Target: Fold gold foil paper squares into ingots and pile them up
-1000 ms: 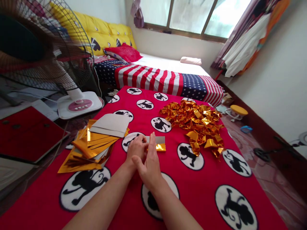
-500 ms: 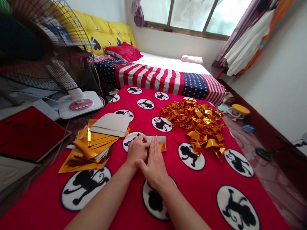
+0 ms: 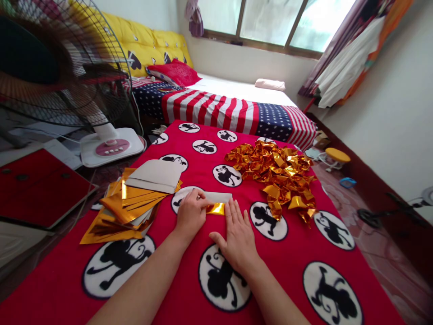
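Observation:
A sheet of gold foil paper (image 3: 216,209) lies on the red cloth (image 3: 270,271), folded over so that a shiny gold strip shows in front of its pale grey back. My left hand (image 3: 191,211) has its fingers curled at the sheet's left end, closed on it; the fingertips are partly hidden. Flat across the right end rests my right hand (image 3: 239,237), fingers stretched out and thumb apart. To the left is a loose stack of gold and grey foil sheets (image 3: 135,201). On the right lies a heap of folded gold foil pieces (image 3: 277,167).
A running floor fan (image 3: 111,146) stands at the left beyond the cloth's edge, near a red panel (image 3: 40,189). Behind is a bed with a flag-patterned cover (image 3: 216,108). A yellow stool (image 3: 337,155) is on the floor at right.
My right hand has slid right along the sheet to its right end and away from my left hand, baring the gold strip between them. My left hand stays at the left end.

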A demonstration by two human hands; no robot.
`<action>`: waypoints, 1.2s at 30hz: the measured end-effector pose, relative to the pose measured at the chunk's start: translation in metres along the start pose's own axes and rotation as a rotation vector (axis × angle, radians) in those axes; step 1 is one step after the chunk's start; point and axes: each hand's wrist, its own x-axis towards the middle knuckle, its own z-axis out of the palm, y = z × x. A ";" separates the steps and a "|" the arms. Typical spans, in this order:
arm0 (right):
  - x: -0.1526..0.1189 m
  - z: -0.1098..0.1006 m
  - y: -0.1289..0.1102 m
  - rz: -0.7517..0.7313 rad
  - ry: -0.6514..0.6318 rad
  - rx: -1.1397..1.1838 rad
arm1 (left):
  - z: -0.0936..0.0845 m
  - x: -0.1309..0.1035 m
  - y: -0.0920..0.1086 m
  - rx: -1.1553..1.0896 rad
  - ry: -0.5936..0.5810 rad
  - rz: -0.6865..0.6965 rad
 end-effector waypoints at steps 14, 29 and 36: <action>-0.002 0.007 -0.001 -0.010 0.034 -0.079 | 0.021 -0.006 0.040 -0.077 -0.491 0.321; -0.001 -0.012 0.003 -0.031 0.039 0.077 | -0.004 -0.022 -0.006 0.296 -0.384 0.313; 0.013 -0.008 -0.049 -0.191 0.024 0.223 | 0.013 -0.023 -0.010 0.345 -0.372 0.291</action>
